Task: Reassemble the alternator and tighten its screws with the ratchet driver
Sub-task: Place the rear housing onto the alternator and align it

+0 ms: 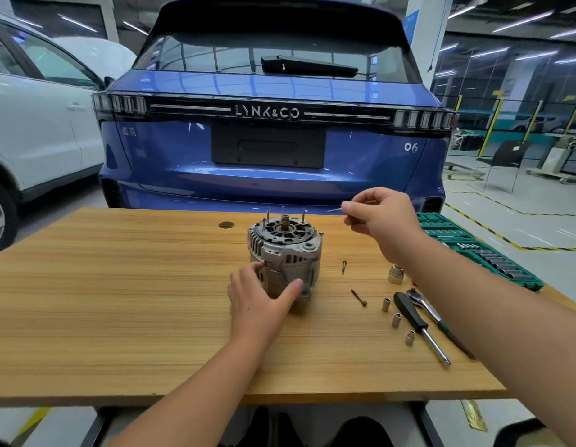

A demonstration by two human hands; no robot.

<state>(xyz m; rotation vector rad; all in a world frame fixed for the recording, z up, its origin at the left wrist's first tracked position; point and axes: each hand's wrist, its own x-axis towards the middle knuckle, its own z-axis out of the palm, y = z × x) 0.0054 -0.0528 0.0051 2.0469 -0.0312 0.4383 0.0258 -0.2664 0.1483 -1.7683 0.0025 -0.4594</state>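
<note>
From the head view, the alternator point(285, 253) stands on the counter point(118, 301) under the left hand point(260, 304), whose thumb and fingers wrap its lower body. It looks a heavy, rigid casting, best held by that ribbed housing, not the thin studs on top. The right hand point(381, 217), raised just right of it, pinches a long screw point(334, 210). Two screws point(359, 297) lie below that hand. Bare counter lies left of the left hand; the near edge is well clear.
</note>
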